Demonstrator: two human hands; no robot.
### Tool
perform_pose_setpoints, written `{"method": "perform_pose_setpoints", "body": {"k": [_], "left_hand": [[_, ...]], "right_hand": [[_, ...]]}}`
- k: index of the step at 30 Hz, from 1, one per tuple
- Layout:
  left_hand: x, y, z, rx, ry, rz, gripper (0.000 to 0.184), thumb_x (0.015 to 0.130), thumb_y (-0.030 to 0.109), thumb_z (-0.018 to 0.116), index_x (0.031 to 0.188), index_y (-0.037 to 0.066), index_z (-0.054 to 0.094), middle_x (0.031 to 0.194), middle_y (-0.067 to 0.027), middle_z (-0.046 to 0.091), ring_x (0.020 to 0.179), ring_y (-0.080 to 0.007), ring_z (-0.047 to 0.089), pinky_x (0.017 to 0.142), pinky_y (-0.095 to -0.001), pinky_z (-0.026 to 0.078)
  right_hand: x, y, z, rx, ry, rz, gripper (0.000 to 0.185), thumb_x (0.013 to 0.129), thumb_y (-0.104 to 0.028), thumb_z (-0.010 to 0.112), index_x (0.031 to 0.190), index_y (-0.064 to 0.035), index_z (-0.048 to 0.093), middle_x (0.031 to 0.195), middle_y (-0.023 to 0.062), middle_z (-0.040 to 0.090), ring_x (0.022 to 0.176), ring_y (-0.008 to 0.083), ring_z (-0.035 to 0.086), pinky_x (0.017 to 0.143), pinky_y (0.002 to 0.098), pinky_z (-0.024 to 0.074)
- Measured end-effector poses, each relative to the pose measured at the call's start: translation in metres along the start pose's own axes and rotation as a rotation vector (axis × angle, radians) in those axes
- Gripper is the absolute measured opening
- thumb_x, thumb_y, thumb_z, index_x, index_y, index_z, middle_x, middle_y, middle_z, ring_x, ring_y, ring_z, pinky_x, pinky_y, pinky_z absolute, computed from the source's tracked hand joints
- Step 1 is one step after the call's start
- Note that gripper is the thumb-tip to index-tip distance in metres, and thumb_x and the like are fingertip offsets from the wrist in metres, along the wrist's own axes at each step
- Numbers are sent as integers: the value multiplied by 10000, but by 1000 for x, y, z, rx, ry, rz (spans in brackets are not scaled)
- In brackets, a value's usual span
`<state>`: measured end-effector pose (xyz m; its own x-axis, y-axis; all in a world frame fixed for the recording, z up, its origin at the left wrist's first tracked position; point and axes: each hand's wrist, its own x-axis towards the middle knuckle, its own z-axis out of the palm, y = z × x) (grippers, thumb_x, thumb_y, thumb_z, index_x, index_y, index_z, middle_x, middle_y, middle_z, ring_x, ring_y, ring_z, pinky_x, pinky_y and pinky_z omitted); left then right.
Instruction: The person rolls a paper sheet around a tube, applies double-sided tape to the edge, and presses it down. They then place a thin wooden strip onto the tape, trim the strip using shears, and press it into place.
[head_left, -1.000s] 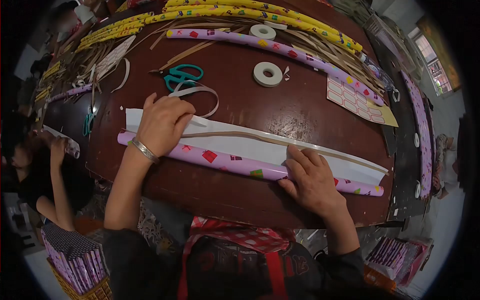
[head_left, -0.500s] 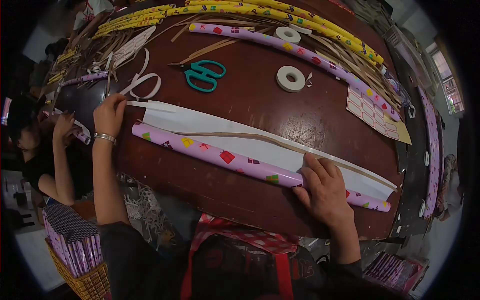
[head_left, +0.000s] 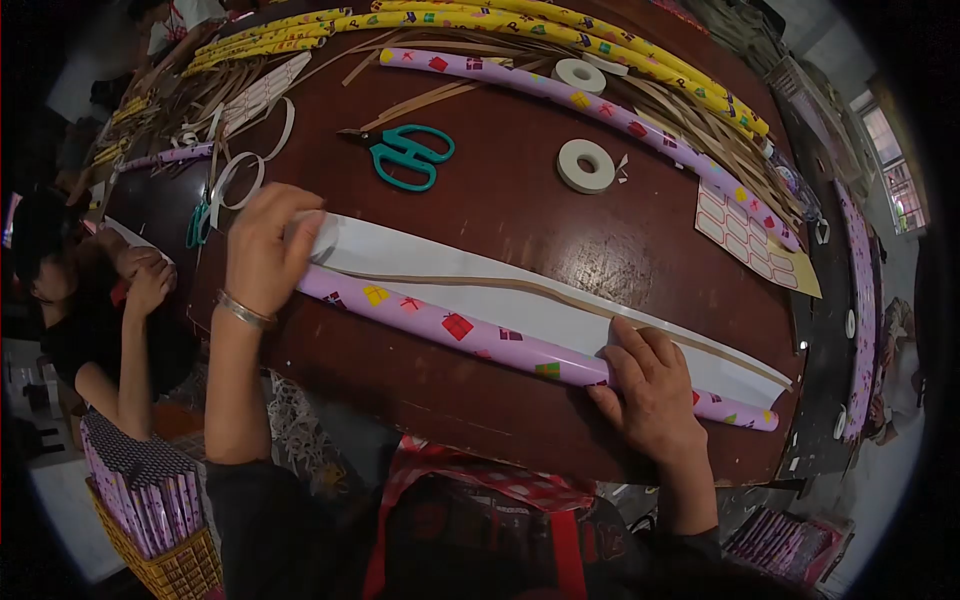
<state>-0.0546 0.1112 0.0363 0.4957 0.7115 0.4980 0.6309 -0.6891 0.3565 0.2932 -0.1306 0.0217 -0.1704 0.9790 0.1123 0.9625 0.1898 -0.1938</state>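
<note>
A roll of purple gift wrapping paper (head_left: 430,315) with a present pattern lies across the table before me, its white underside (head_left: 470,258) partly unrolled. Along that white sheet runs a loose brown strip (head_left: 500,283). At the left end of the paper is my left hand (head_left: 265,245), fingers curled in and covering the corner; what they hold is hidden. Toward the right end my right hand (head_left: 650,390) grips the roll, fingers over the top and thumb on the near side.
Teal-handled scissors (head_left: 408,157), a white tape roll (head_left: 585,166) and a second purple roll (head_left: 590,108) lie beyond. Yellow rolls (head_left: 640,55), brown strips (head_left: 425,103), a label sheet (head_left: 745,235) and a curled white strip (head_left: 240,180) surround them. Another person (head_left: 125,320) works at left.
My left hand has moved right and slightly down onto the paper's left end. The white strip it held out is no longer visible there. My right hand stays nearly in place.
</note>
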Motion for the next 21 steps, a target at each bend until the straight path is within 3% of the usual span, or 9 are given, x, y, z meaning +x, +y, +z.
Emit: {"method": "perform_pose_setpoints", "body": {"k": [2, 7, 11, 18, 21], "left_hand": [[-2, 19, 9, -99, -106, 98, 112, 803, 66, 703, 888, 14, 653, 868, -125, 647, 787, -331, 621, 699, -399, 502], [-13, 40, 19, -136, -404, 189, 254, 724, 255, 811, 842, 84, 664, 815, -61, 619, 808, -275, 590, 720, -392, 439], [-23, 59, 16, -242, -456, 235, 344, 655, 250, 864, 891, 84, 677, 861, -44, 630, 823, -252, 599, 760, -373, 438], [-31, 59, 30, -347, -437, 274, 322, 681, 276, 842, 904, 96, 695, 892, -25, 614, 838, -231, 586, 760, -372, 426], [-32, 58, 31, -350, -430, 286, 303, 694, 262, 832, 902, 90, 694, 887, -31, 610, 835, -239, 581, 755, -373, 428]], "right_hand": [[-1, 1, -1, 12, -21, 4, 424, 782, -331, 734, 1043, -15, 626, 1343, 185, 549, 1148, 354, 524, 928, 459, 443], [-11, 10, -8, 16, -65, 4, 389, 784, -317, 731, 1005, -18, 615, 1365, 181, 532, 1168, 363, 514, 950, 479, 429], [-28, 26, -17, 32, -89, 2, 380, 774, -310, 736, 983, -23, 600, 1359, 174, 538, 1173, 368, 511, 965, 489, 421], [-38, 33, -34, -32, -102, 13, 422, 774, -317, 733, 1046, -20, 609, 1299, 166, 581, 1132, 378, 544, 931, 490, 450], [-19, 26, -52, -172, 44, -61, 453, 747, -220, 758, 1124, -17, 612, 1209, 152, 632, 1071, 366, 592, 853, 460, 504]]}}
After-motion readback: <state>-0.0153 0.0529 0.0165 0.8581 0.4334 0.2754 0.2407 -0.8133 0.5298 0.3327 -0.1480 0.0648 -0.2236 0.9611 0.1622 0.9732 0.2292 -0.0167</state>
